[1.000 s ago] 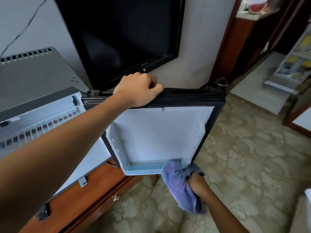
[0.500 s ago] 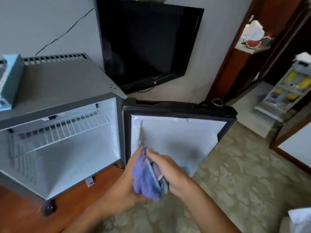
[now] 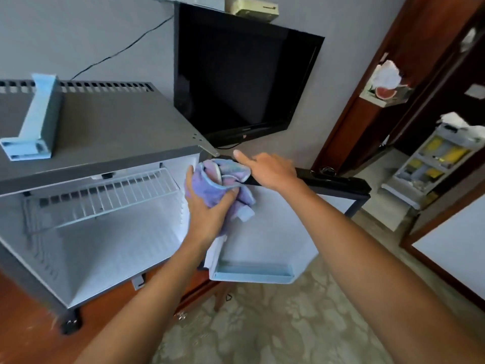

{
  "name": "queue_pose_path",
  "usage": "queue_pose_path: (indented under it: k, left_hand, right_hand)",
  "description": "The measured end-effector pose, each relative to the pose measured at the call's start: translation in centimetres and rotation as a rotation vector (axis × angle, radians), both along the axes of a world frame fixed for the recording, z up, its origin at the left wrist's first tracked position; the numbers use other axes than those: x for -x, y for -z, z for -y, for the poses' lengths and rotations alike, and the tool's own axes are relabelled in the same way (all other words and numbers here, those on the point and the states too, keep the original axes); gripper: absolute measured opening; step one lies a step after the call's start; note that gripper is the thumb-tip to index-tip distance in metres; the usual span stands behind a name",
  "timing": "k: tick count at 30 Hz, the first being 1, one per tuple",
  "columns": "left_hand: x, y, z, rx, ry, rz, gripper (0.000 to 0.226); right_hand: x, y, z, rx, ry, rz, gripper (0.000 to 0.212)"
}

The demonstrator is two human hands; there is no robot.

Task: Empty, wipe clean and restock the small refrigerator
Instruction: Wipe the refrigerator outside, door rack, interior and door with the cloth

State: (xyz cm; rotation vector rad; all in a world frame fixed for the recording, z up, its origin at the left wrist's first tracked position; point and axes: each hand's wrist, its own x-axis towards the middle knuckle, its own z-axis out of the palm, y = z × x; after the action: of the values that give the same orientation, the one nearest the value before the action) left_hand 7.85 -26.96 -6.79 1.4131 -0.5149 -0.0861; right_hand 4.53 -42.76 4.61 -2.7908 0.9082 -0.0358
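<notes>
The small grey refrigerator (image 3: 110, 132) stands open, and its inside holds only a white wire shelf (image 3: 105, 195). Its door (image 3: 278, 232) swings out to the right, with a pale blue bin (image 3: 252, 275) at the bottom. My left hand (image 3: 207, 208) grips a bunched purple cloth (image 3: 223, 177) against the hinge side of the door, near the top. My right hand (image 3: 271, 169) rests on the door's black top edge beside the cloth, index finger stretched out. A loose pale blue door shelf (image 3: 34, 119) lies on top of the refrigerator.
A black television (image 3: 241, 82) hangs on the wall behind the door. The refrigerator sits on a wooden cabinet (image 3: 23, 327). Patterned carpet (image 3: 288, 327) covers the floor. A wooden door frame (image 3: 351, 106) and a plastic drawer rack (image 3: 430, 164) are at the right.
The cloth went from my right hand into my left. Both hands rose from low in front of the door to its top edge, by the hinge.
</notes>
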Motion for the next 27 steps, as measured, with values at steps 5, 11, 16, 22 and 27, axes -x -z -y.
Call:
queue_pose_path:
  k: [5,11,16,22,27]
  left_hand:
    - [-2.3,5.8,3.0,-0.028,-0.098,-0.016,0.054]
    - [-1.5,13.8,-0.2,-0.447,0.009,-0.467,0.027]
    - [-1.9,18.3,-2.4,-0.697,0.104,-0.341,0.062]
    - [-2.8,9.2,-4.1,-0.253,0.231,-0.185,0.091]
    - [0.5,7.0,1.0,-0.187,0.117,-0.144,0.051]
  right_hand:
    - [0.1,1.0,0.0,0.138,-0.029,0.054,0.080]
    - [0.2,2.1,-0.5,0.213,-0.018,0.088,0.071]
    - [-0.1,2.5,-0.1,0.256,-0.026,0.106,0.070]
    - [-0.5,2.2,0.7,0.247,-0.083,0.126,0.063]
    - [-1.1,1.6,1.2,0.234,-0.114,0.097,0.060]
